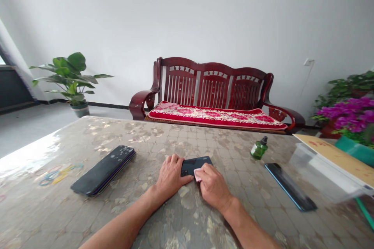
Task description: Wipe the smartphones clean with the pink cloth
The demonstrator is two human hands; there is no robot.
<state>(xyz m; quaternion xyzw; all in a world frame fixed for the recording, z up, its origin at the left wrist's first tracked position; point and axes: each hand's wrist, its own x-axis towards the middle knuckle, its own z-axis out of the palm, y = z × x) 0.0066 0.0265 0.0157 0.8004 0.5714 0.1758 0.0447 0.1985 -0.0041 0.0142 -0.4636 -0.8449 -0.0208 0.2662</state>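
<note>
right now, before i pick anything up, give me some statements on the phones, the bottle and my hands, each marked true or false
The green bottle is standing upright. True.

Your right hand is holding that bottle. False: it holds a small pink cloth.

Your left hand is touching the dark phone between your hands. True.

The blue-edged phone lies left of your left hand. False: it lies right of your right hand.

The rubber bands are left of the stacked phones. True.
</note>
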